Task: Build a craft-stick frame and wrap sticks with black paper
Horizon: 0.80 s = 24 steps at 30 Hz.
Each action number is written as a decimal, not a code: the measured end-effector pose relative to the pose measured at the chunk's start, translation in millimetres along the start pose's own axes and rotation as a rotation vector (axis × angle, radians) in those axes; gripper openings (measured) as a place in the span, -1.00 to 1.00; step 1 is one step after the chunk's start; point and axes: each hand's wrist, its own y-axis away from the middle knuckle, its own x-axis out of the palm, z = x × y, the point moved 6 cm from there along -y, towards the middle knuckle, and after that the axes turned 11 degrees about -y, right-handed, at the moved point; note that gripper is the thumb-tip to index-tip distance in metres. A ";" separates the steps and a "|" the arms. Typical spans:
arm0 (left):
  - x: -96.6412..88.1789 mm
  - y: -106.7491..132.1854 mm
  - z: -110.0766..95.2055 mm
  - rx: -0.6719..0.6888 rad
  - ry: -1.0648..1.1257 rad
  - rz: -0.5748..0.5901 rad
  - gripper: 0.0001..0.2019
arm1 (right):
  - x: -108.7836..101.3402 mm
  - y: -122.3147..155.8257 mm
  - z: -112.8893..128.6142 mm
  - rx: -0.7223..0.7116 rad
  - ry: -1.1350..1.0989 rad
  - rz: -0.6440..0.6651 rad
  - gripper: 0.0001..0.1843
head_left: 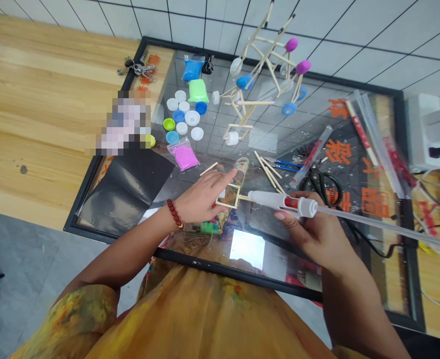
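Observation:
My right hand is wrapped around a white glue gun, with a long clear glue stick running out of its back. The nozzle points left, touching or very near a short stick joined to a small wooden stick frame. Over that frame lies my left hand, index finger stretched forward and thumb at the near side, holding it down on the glass. Part of the frame is hidden under the fingers. A loose stick rests just beyond the left hand. Several more sticks lie ahead of the nozzle.
A tall stick model with coloured wheels stands at the back. Bottle caps and bags of pink, green and blue clay sit left of it. Black scissors lie near my right hand. Black sheet at left.

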 end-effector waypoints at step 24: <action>1.0 -0.7 0.9 -0.011 0.019 0.024 -0.01 | 0.4 7.2 5.9 -0.023 0.015 0.056 -0.83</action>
